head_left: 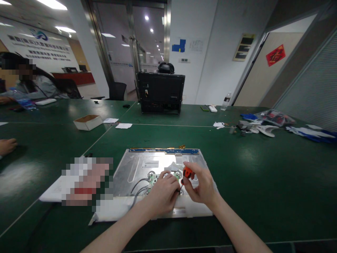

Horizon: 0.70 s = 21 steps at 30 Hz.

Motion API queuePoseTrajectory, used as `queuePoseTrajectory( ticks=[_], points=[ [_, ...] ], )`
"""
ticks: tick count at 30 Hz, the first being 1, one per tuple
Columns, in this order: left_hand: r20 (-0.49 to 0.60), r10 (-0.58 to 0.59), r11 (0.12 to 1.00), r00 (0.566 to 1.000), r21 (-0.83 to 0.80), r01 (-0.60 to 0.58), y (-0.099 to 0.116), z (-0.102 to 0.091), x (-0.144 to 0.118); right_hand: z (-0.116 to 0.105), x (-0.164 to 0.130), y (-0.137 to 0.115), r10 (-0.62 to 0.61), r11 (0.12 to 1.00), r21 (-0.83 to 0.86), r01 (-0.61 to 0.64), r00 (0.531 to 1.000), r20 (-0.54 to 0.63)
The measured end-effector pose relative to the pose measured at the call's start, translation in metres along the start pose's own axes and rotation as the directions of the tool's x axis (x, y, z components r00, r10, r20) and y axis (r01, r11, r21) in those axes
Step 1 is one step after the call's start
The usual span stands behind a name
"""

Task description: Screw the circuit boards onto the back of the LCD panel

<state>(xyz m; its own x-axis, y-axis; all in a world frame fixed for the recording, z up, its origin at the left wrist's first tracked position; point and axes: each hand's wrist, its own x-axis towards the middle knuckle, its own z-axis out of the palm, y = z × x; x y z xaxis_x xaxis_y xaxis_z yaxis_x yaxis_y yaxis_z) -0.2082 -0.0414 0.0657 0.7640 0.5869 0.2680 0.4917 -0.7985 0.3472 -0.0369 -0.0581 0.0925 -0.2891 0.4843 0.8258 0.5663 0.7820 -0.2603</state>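
Nearest, left hand (162, 195) pressed down on the metal back of a monitor panel (137, 165), fingers curled over a small green circuit board (155, 178) beside grey cables (139, 186). Right hand (201, 186) just beside it, fingers closed around an orange-handled screwdriver (187, 173), tip pointed down at the panel between both hands. Panel flat on the green table (263, 182), near its front edge. Farther left, an open cardboard box (87, 122) and paper slips. Farther right, scattered white plastic parts (263, 129). At the far edge, a black monitor housing (160, 92) upright and a water bottle (226, 101).
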Motion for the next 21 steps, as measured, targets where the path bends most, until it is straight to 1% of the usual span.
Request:
queuePoseTrajectory(
  ticks=[5, 9, 15, 21],
  points=[
    [0.013, -0.011, 1.000, 1.000, -0.010, 0.011, 0.0003, -0.0015, 0.0001, 0.0049, -0.0016, 0.0031, -0.030, 0.998, -0.057, 0.027, 0.999, -0.046],
    [0.006, -0.009, 1.000, 1.000, -0.015, 0.009, -0.0007, -0.0001, -0.0003, 0.0047, -0.0006, 0.0022, -0.038, 0.996, -0.078, 0.035, 0.998, -0.044],
    [0.000, 0.008, 1.000, 1.000, -0.009, -0.008, -0.0008, 0.0004, -0.0001, -0.0020, 0.0030, -0.0039, -0.010, 1.000, 0.000, 0.010, 1.000, 0.012],
    [0.014, 0.005, 1.000, 1.000, -0.005, -0.005, -0.0002, -0.0016, 0.0003, 0.0006, 0.0007, -0.0012, -0.008, 1.000, -0.003, 0.008, 1.000, -0.005]
  ],
)
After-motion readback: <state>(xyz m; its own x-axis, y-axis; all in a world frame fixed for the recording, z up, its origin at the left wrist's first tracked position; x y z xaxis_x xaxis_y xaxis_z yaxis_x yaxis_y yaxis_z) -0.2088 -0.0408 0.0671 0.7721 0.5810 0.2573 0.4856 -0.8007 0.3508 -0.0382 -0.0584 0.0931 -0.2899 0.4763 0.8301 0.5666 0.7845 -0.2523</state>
